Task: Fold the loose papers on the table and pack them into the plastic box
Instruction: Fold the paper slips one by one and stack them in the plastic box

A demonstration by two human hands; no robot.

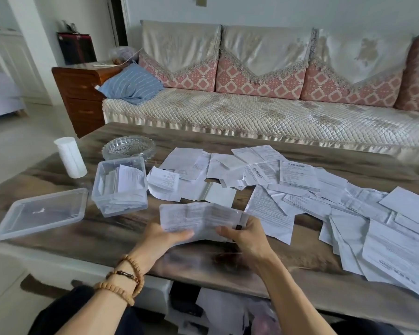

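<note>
— Over the near edge of the dark wood-grain coffee table (pixel 121 228), what's being held?

— A creased white printed sheet of paper (pixel 198 220), partly folded, lifted just off the tabletop. The left hand (pixel 165 234) grips its lower left side, thumb lying across the front. The right hand (pixel 243 234) pinches its right end, fingers curled behind. A string of tan wooden beads (pixel 121 281) wraps the left wrist.

— And the box?

— The clear rectangular plastic box (pixel 119 187) stands open, left of the held sheet and a bit farther back, apart from both hands. Several folded white papers (pixel 128 182) already stand and lie inside it. Its clear plastic lid (pixel 42 212) lies flat to the left, just beside it.

— Anything between hands and box?

— Only bare tabletop. The clutter is elsewhere: a wide scatter of loose white printed papers (pixel 324 197) covers the table behind the sheet and off to the right, overlapping, many wrinkled, some hanging over the near right edge.

— What else stands there?

— Behind the box, a cut-glass ashtray (pixel 128 147), ribbed and shiny. Left of it, an upright white plastic cylinder (pixel 70 157). Beyond the table, a sofa with a quilted cream cover and pink patterned cushions (pixel 259 78), and a blue striped pillow (pixel 132 83) at its left end beside a brown wooden cabinet (pixel 80 93).
</note>
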